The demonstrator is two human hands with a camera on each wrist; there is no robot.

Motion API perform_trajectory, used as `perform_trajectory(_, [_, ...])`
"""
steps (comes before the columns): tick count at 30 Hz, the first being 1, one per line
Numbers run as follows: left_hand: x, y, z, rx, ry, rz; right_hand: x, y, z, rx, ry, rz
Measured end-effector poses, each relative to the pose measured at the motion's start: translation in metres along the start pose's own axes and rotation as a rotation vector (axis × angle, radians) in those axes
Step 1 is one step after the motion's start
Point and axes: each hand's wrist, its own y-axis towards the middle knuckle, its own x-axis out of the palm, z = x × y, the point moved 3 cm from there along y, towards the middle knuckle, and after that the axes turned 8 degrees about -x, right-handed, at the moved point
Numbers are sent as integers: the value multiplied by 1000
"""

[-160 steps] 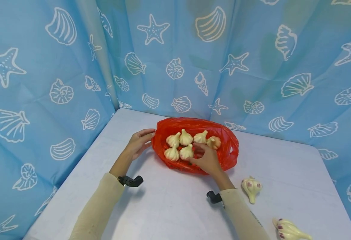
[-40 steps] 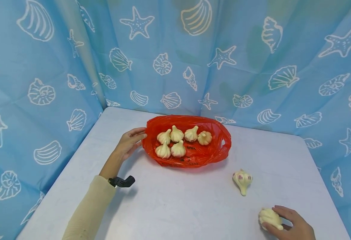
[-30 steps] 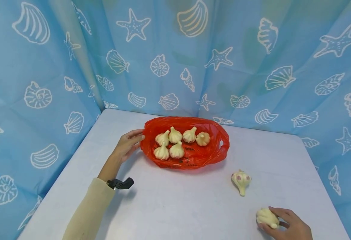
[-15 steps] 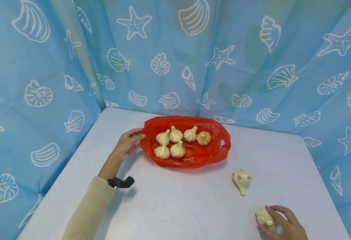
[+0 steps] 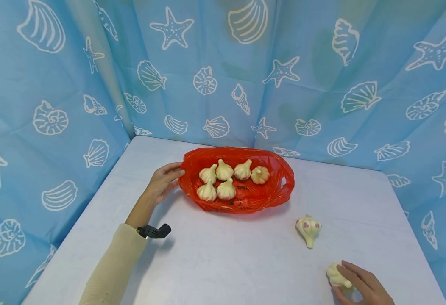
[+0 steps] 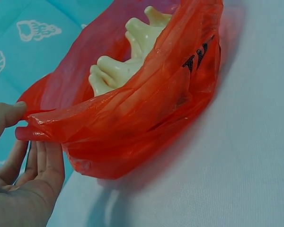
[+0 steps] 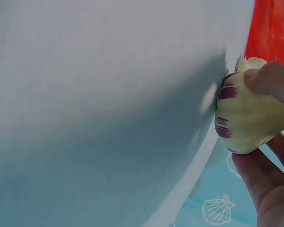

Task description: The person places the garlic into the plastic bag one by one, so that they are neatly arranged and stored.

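In the head view a red plastic bag, its mouth spread wide, lies at the back of the table with several garlic bulbs inside. My left hand pinches the bag's left rim; the left wrist view shows the thumb on one side of the film and a finger showing red through it. At the front right my right hand grips a pale garlic bulb between thumb and fingers. Purple streaks mark this bulb in the right wrist view. Another garlic bulb lies loose farther back, stem toward me.
A white-covered table carries everything. Blue curtains with white shells and starfish stand along its back, left and right sides. A black wrist camera sticks out from my left wrist.
My right hand has left the bag's bulbs and moved to the front right, where it now holds a loose garlic bulb, turning it slightly. My left hand stays at the bag's rim.
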Motion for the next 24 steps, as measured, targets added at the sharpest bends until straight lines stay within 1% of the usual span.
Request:
perform_trajectory(2, [1, 0, 1, -1, 0, 2, 0, -1, 1, -7, 24, 8])
perform_trajectory(7, [2, 0, 1, -6, 9, -1, 2, -1, 5, -92, 56, 48])
perform_trajectory(9, [3, 1, 1, -7, 6, -5, 3, -1, 5, -97, 60, 57])
perform_trajectory(13, [3, 0, 2, -5, 8, 1, 3, -1, 6, -64, 38, 37])
perform_trajectory(17, [2, -2, 2, -1, 14, 11, 2, 0, 7, -2, 15, -8])
perform_trajectory(19, [2, -2, 2, -1, 12, 12, 2, 0, 7, 37, 14, -18])
perform_trajectory(22, [2, -3, 3, -1, 11, 8, 1, 1, 9, 69, 33, -5])
perform_trajectory(24, [2, -3, 3, -5, 11, 10, 1, 3, 11, 68, 38, 15])
